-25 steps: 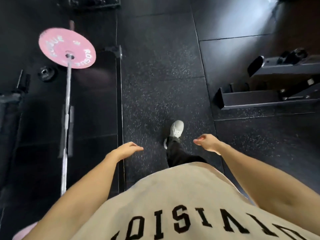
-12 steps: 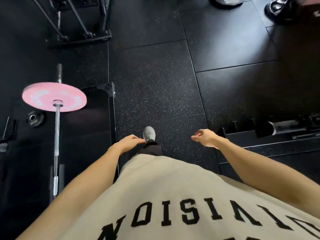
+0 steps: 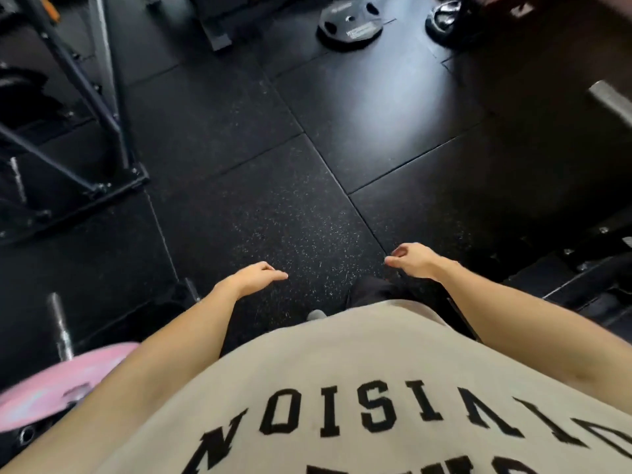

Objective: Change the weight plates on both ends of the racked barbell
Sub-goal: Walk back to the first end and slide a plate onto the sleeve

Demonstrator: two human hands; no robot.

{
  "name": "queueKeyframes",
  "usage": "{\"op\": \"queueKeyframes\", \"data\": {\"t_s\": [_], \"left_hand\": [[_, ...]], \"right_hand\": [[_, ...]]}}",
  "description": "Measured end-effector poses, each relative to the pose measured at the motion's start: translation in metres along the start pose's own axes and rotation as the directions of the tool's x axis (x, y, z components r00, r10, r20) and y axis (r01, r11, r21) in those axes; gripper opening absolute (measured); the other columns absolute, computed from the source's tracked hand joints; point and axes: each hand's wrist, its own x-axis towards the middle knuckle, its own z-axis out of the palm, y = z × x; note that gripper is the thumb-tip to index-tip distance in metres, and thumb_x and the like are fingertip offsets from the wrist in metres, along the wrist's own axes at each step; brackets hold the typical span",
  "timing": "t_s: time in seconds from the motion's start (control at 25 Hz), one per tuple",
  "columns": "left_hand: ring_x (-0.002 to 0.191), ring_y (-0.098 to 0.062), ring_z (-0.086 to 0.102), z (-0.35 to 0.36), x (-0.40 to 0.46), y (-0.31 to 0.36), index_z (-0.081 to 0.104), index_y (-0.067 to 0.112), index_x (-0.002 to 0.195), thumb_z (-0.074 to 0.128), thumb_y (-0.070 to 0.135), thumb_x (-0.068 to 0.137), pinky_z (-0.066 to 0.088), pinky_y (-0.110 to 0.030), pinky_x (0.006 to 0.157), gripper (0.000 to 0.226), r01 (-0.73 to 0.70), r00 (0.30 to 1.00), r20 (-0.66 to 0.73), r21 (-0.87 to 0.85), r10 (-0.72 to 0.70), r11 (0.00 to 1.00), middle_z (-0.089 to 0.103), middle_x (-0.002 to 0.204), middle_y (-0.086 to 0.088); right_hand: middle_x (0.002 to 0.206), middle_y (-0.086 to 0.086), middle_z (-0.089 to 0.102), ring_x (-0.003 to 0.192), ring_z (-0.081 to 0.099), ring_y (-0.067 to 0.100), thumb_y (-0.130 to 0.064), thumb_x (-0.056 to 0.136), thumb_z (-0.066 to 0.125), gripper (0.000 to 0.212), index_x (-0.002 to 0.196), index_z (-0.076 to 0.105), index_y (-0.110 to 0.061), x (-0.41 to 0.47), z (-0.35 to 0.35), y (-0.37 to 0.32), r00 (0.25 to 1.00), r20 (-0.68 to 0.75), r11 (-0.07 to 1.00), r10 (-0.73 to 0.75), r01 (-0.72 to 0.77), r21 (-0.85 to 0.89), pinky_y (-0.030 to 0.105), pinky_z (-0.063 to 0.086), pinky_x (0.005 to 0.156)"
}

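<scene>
Two empty hands, left hand and right hand, hang loosely curled; the far black plate (probably heavy, rigid) suits gripping through its rim holes.

Dim interior, dark rubber floor absorbing most light. A soft patch of glare lies on the floor tiles well ahead of the right hand, indicating a source above and beyond it. Both forearms and the beige shirt are evenly lit, without hard shadows. Motion blur smears the pink plate behind the left hand and the black frame far ahead of that hand. Wide-angle distortion bends floor seams and stretches objects toward the edges. The upper right corner falls into near-black shadow; detail there cannot be resolved.
</scene>
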Motion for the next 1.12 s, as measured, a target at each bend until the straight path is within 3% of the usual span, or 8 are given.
{"op": "queueKeyframes", "data": {"t_s": [0.12, 0.32, 0.48, 0.6, 0.8, 0.96, 1.12], "left_hand": [[0.134, -0.025, 0.043, -0.071, 0.056, 0.077, 0.051, 0.033, 0.131, 0.062, 0.071, 0.076, 0.031, -0.053, 0.113, 0.068, -0.018, 0.999, 0.041, 0.1, 0.014, 0.995, 0.046, 0.147, 0.001], [0.132, -0.023, 0.045, -0.124, 0.146, 0.204, 0.053, 0.027, 0.129, 0.062, 0.061, 0.086, 0.034, -0.049, 0.111, 0.056, -0.069, 0.992, 0.114, 0.152, 0.052, 0.986, 0.046, 0.146, 0.0], [0.12, -0.018, 0.048, -0.167, 0.204, 0.314, 0.056, 0.027, 0.121, 0.063, 0.063, 0.083, 0.036, -0.048, 0.11, 0.052, -0.08, 0.989, 0.135, 0.177, 0.057, 0.981, 0.051, 0.14, 0.0], [0.119, -0.018, 0.05, -0.205, 0.239, 0.398, 0.058, 0.031, 0.117, 0.063, 0.067, 0.078, 0.037, -0.047, 0.108, 0.053, -0.145, 0.987, 0.1, 0.189, 0.128, 0.971, 0.054, 0.132, 0.004], [0.12, -0.017, 0.049, -0.254, 0.308, 0.545, 0.057, 0.03, 0.123, 0.061, 0.063, 0.084, 0.038, -0.044, 0.107, 0.051, -0.244, 0.966, 0.155, 0.267, 0.208, 0.932, 0.054, 0.128, 0.007], [0.116, -0.018, 0.053, -0.288, 0.382, 0.643, 0.06, 0.031, 0.116, 0.063, 0.065, 0.081, 0.041, -0.043, 0.105, 0.049, -0.278, 0.955, 0.209, 0.365, 0.213, 0.889, 0.058, 0.129, 0.006], [0.118, -0.018, 0.053, -0.342, 0.449, 0.775, 0.058, 0.031, 0.122, 0.062, 0.066, 0.081, 0.04, -0.043, 0.107, 0.054, -0.341, 0.935, 0.263, 0.475, 0.239, 0.811, 0.057, 0.132, 0.006]], "right_hand": [[0.128, 0.01, 0.064, 0.116, 0.059, 0.027, -0.044, 0.094, 0.061, 0.05, 0.129, 0.06, -0.008, 0.052, -0.05, -0.017, 0.998, -0.042, 0.995, 0.049, -0.045, 0.092, 0.03, 0.044, 0.091], [0.123, 0.009, 0.067, 0.111, 0.062, 0.026, -0.042, 0.091, 0.065, 0.044, 0.122, 0.064, -0.01, 0.145, -0.117, -0.015, 0.99, -0.047, 0.979, 0.13, -0.121, 0.161, 0.03, 0.047, 0.09], [0.128, 0.009, 0.064, 0.116, 0.059, 0.025, -0.042, 0.094, 0.063, 0.047, 0.127, 0.06, -0.009, 0.213, -0.214, -0.016, 0.985, 0.004, 0.961, 0.173, -0.17, 0.218, 0.033, 0.047, 0.096], [0.126, 0.008, 0.064, 0.115, 0.059, 0.024, -0.046, 0.094, 0.061, 0.047, 0.126, 0.061, -0.012, 0.259, -0.3, -0.013, 0.978, -0.061, 0.949, 0.2, -0.178, 0.262, 0.036, 0.047, 0.099], [0.126, 0.006, 0.062, 0.115, 0.058, 0.023, -0.048, 0.095, 0.058, 0.049, 0.129, 0.059, -0.013, 0.336, -0.415, -0.003, 0.96, -0.097, 0.895, 0.263, -0.206, 0.395, 0.038, 0.046, 0.101], [0.125, 0.005, 0.062, 0.112, 0.058, 0.022, -0.049, 0.092, 0.061, 0.047, 0.126, 0.06, -0.015, 0.403, -0.469, 0.006, 0.94, -0.042, 0.847, 0.339, -0.286, 0.448, 0.039, 0.046, 0.102], [0.127, 0.005, 0.061, 0.116, 0.057, 0.023, -0.048, 0.093, 0.061, 0.046, 0.126, 0.06, -0.016, 0.465, -0.558, 0.008, 0.904, -0.018, 0.789, 0.426, -0.362, 0.496, 0.038, 0.045, 0.103]]}}
